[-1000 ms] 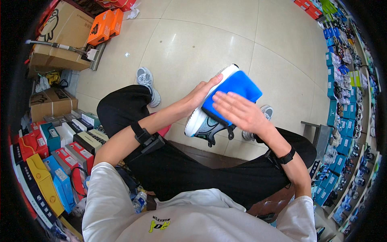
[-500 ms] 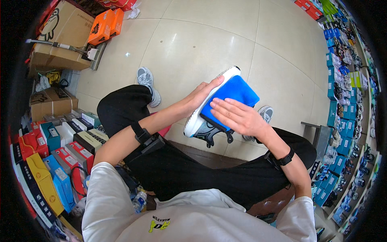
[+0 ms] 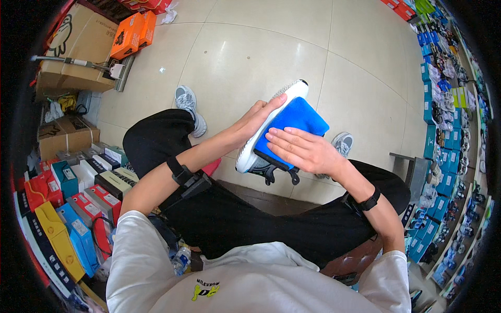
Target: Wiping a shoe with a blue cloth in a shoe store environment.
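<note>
A sneaker [image 3: 244,156] with a thick white sole and a grey upper is held up on its side between my knees. Wrapped around its sole edge, my left hand [image 3: 257,119] grips it with the thumb on the near side of the sole. A blue cloth [image 3: 308,117] with a dark edge covers most of the upper. My right hand [image 3: 302,151] lies flat on that cloth, its fingers stretched out and pressing it against the shoe. Black laces or loops [image 3: 295,176] stick out below the cloth. The shoe's far side is hidden.
Stacked shoe boxes [image 3: 78,180] and cardboard cartons [image 3: 83,47] stand at my left, with two orange boxes [image 3: 128,36] farther back. Shelves of shoes [image 3: 451,141] line the right side. A grey bench [image 3: 416,175] stands beside my right knee.
The shoe, the cloth and both hands have shifted slightly left. My right hand stays flat on the cloth, and the left keeps its grip on the sole.
</note>
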Available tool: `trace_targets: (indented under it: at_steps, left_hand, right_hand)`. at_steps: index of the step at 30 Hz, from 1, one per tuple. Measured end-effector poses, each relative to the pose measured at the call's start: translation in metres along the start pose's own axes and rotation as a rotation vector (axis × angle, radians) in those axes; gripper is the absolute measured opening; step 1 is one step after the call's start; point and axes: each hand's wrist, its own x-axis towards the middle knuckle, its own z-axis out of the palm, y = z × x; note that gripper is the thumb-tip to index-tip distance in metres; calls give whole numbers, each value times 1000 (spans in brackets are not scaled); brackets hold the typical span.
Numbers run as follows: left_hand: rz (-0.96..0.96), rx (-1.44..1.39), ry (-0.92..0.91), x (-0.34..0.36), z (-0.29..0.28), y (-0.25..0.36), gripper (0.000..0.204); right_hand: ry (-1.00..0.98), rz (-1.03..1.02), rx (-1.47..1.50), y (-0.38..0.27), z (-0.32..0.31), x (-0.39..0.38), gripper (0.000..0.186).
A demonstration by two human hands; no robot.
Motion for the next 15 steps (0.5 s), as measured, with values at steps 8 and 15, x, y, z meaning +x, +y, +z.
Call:
trace_targets:
  at_steps: [8, 15]
  left_hand:
    - [-60, -175, -63, -9, 20, 14, 90]
    - [-92, -96, -33, -7, 10, 4, 86]
  right_hand:
    - [132, 336, 12, 29, -13, -13, 45]
    - [6, -9, -1, 2, -3, 1, 37]
